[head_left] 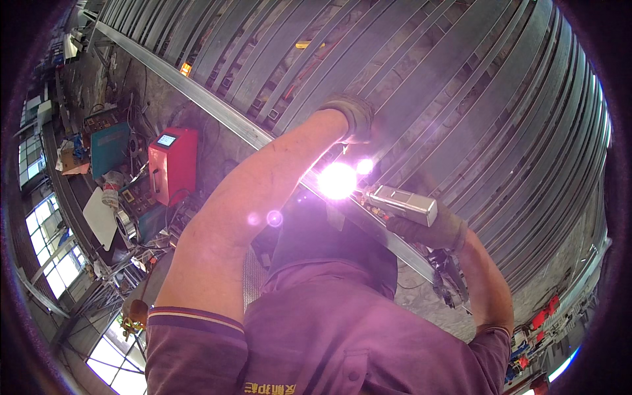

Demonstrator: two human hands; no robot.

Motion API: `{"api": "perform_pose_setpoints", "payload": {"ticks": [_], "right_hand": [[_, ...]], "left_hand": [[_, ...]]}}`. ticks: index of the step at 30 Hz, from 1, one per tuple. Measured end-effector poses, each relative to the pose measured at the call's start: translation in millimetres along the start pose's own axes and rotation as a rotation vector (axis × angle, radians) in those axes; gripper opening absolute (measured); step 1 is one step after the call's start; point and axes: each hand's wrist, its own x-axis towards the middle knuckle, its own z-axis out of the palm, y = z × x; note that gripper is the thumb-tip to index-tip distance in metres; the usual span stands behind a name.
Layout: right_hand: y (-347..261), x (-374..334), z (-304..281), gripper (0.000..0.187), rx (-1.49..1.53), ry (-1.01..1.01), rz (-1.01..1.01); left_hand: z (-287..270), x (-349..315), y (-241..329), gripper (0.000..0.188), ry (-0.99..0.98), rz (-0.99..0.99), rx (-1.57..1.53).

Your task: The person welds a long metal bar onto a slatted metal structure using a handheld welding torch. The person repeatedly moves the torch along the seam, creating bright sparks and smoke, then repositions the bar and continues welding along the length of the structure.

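At centre, against the metal rail (197, 99): one white-violet glare (337, 181), hiding the nozzle end and the spot beneath it.

Metal rail, one: running from 10 o'clock through centre towards 4 o'clock. Straight, presumably stiff; probably hot near the glare, so best held well away from it.

Slats (408, 79), many: grey, long, ranged side by side from 11 to 3 o'clock. Likely rigid, smooth enough to slip under a glove, heavy as a set; to be taken by the edges.

Handheld torch, one (405, 204): boxy, silvery, just towards 4 o'clock, nozzle pointed at the glare. Likely hard-bodied and light enough for one hand; hold by the body, behind the nozzle.

Right hand (434, 229): gloved, at 4 o'clock, closed about the torch body.

Left hand (354, 118): gloved, at 12 o'clock, over the slats near the glare; whether fingers grip cannot be told.

Surroundings: red machine (172, 164), 9 o'clock; wire spool (126, 224), beyond, nearer 8; yellow item (309, 44), 12 o'clock, among the slats.
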Motion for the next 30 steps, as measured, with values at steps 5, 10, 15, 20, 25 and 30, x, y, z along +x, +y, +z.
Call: {"api": "perform_pose_setpoints", "payload": {"ticks": [5, 10, 15, 20, 25, 30], "right_hand": [[0, -1, 1, 0.05, 0.013, 0.012, -0.023], [-1, 0, 1, 0.05, 0.017, 0.02, -0.032], [0, -3, 2, 0.05, 0.018, 0.023, -0.032], [2, -5, 2, 0.05, 0.026, 0.028, -0.031], [3, -5, 1, 0.05, 0.025, 0.03, -0.03], [5, -7, 1, 0.05, 0.033, 0.041, -0.024]], "left_hand": [[1, 0, -2, 0.045, 0.009, 0.011, 0.007], [3, 2, -3, 0.045, 0.02, 0.032, 0.029], [2, 3, -4, 0.045, -0.019, 0.012, 0.033], [-1, 0, -2, 0.044, -0.016, 0.034, 0.037], [7, 7, -6, 0.044, -0.007, -0.001, 0.012], [3, 8, -4, 0.044, -0.038, 0.009, 0.009]]}}
